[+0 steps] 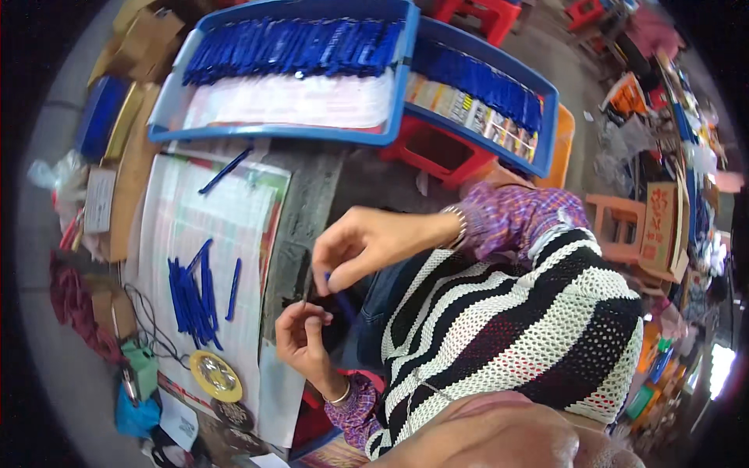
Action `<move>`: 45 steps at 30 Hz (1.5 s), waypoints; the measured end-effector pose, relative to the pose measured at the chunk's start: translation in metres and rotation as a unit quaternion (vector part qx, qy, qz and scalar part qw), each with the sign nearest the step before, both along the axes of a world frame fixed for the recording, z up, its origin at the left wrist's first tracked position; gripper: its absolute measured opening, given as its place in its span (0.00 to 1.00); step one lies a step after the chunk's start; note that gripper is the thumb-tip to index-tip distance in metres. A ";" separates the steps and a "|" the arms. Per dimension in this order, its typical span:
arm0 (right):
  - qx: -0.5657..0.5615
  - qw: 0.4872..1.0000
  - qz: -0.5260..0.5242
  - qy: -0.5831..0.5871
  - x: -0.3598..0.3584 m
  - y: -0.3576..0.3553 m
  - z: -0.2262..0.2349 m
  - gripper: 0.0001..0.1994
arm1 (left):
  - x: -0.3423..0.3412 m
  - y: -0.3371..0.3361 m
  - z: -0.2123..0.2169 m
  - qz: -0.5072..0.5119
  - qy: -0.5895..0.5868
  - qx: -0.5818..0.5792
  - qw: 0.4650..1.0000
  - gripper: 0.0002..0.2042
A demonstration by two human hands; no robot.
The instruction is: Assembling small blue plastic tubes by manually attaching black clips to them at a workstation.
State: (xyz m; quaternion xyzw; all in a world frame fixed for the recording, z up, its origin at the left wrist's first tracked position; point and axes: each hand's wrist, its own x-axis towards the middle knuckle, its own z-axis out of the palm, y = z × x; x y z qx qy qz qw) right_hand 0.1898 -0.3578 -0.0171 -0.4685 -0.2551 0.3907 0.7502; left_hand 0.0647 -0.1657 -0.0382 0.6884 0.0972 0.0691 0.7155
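My right hand (pixel 367 240), the upper one, has its fingers and thumb pinched on a slender blue pen-like stick (pixel 342 299), part of which shows below the fingers. Just below it, my left hand (pixel 306 334) is closed in a pinch, fingertips close to the right hand's. A thin dark sliver shows between the two hands; what the left fingers grip is too small to make out. Beside the hands, a loose pile of similar blue sticks (pixel 192 300) lies on the paper-covered table (pixel 234 234). One single blue stick (pixel 233 289) lies beside the pile, another blue stick (pixel 225 171) farther up.
A large blue tray (pixel 273 134) holds rows of blue sticks on paper. Next to it, a second blue tray (pixel 482 153) rests above a red stool (pixel 433 152). A yellow round dish (pixel 216 377), a cable (pixel 148 320) and cardboard (pixel 129 179) line the table.
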 end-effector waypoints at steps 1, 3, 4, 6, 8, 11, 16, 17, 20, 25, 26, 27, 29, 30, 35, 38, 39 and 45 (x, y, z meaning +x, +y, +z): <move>-0.029 1.000 -0.012 0.004 0.004 -0.021 0.010 0.05 | 0.000 0.000 -0.001 -0.001 0.009 0.003 1.000 0.09; -0.097 0.993 -0.062 0.021 0.010 -0.062 0.034 0.05 | 0.004 0.000 -0.002 -0.013 0.027 0.020 0.999 0.08; -0.137 0.985 -0.101 0.033 0.010 -0.081 0.043 0.05 | 0.005 0.000 -0.003 -0.016 0.041 0.037 0.998 0.07; -0.199 0.955 -0.215 0.043 0.012 -0.113 0.043 0.05 | 0.009 0.002 -0.007 -0.019 0.054 0.039 0.998 0.07; -0.233 0.914 -0.332 0.027 0.018 -0.139 0.041 0.06 | 0.009 -0.001 -0.007 -0.006 0.064 0.047 0.997 0.07; -0.270 0.866 -0.421 0.019 0.049 -0.195 -0.001 0.10 | 0.013 -0.004 -0.006 -0.026 0.071 0.050 0.996 0.08; -0.354 0.834 -0.418 0.073 0.133 -0.252 -0.077 0.11 | 0.006 0.000 -0.007 -0.018 0.090 0.076 0.993 0.06; -0.364 0.826 -0.417 0.111 0.154 -0.269 -0.097 0.10 | 0.007 -0.001 -0.006 -0.020 0.098 0.077 0.992 0.06; -0.363 0.816 -0.424 0.152 0.210 -0.282 -0.138 0.08 | 0.008 -0.001 -0.004 -0.027 0.105 0.093 0.990 0.06; -0.358 0.776 -0.504 0.127 0.287 -0.289 -0.180 0.08 | 0.019 -0.008 -0.002 -0.028 0.116 0.096 0.988 0.07; -0.387 0.749 -0.531 0.087 0.300 -0.295 -0.185 0.09 | 0.023 -0.012 -0.001 -0.025 0.118 0.089 0.989 0.06; -0.415 0.717 -0.558 0.046 0.308 -0.304 -0.189 0.10 | 0.026 -0.014 -0.001 -0.029 0.116 0.086 0.989 0.06; -0.456 0.694 -0.556 0.030 0.314 -0.274 -0.192 0.11 | 0.022 -0.012 0.000 -0.019 0.128 0.103 0.986 0.06; -0.498 0.661 -0.561 0.010 0.312 -0.258 -0.191 0.13 | 0.021 -0.012 0.002 -0.009 0.133 0.109 0.985 0.06; -0.335 0.763 -0.553 0.024 0.302 -0.283 -0.185 0.10 | 0.032 -0.019 0.001 -0.036 0.132 0.098 0.986 0.07; -0.288 0.793 -0.535 0.041 0.308 -0.288 -0.200 0.11 | 0.034 -0.019 -0.002 -0.056 0.137 0.104 0.984 0.06; -0.286 0.799 -0.527 0.037 0.304 -0.279 -0.196 0.11 | 0.033 -0.018 -0.003 -0.044 0.137 0.105 0.984 0.06; -0.265 0.844 -0.464 0.032 0.281 -0.254 -0.162 0.11 | 0.023 -0.006 -0.003 -0.023 0.127 0.099 0.987 0.06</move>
